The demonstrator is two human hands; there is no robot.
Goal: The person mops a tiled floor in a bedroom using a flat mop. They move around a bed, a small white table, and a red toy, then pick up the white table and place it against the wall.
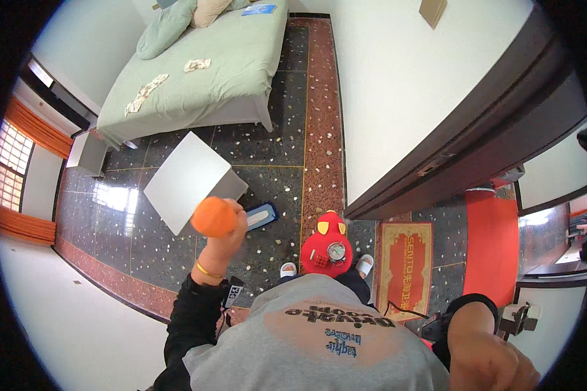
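Raised in front of me at the left, my left hand [226, 246] is wrapped round an orange object with a rounded end [214, 217]. Its lower part is hidden by the fingers. Past the knuckles, a blue shallow case with a white inside [261, 216] shows beside the white table; whether it touches the hand I cannot tell. At the lower right, my right hand [492, 362] is curled closed with its back toward me, and whatever it may hold is hidden.
Between my feet stands a red animal-shaped stool [311, 242] bearing a round glass-like container [336, 252] and small items. A white table [192, 179] stands ahead, a green-covered bed [209, 85] beyond. A red-gold mat [406, 260] lies by the dark doorway [463, 130].
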